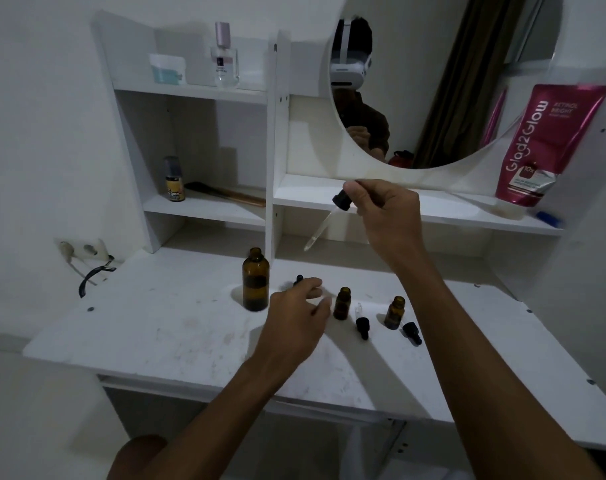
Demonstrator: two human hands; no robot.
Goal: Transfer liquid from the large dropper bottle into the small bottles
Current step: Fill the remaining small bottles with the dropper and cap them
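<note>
The large amber bottle stands uncapped on the white desk. Up in the air to its right, my right hand pinches the bulb of its dropper, the glass pipette slanting down to the left. My left hand hovers low over the desk with loosely spread fingers, between the large bottle and a small amber bottle. A second small amber bottle stands further right. Two small black dropper caps lie beside these bottles; a third peeks out behind my left hand.
Behind the desk rise white shelves holding a comb, a small yellow-labelled bottle, a perfume bottle and a jar. A round mirror, a pink pouch and a wall socket are also here.
</note>
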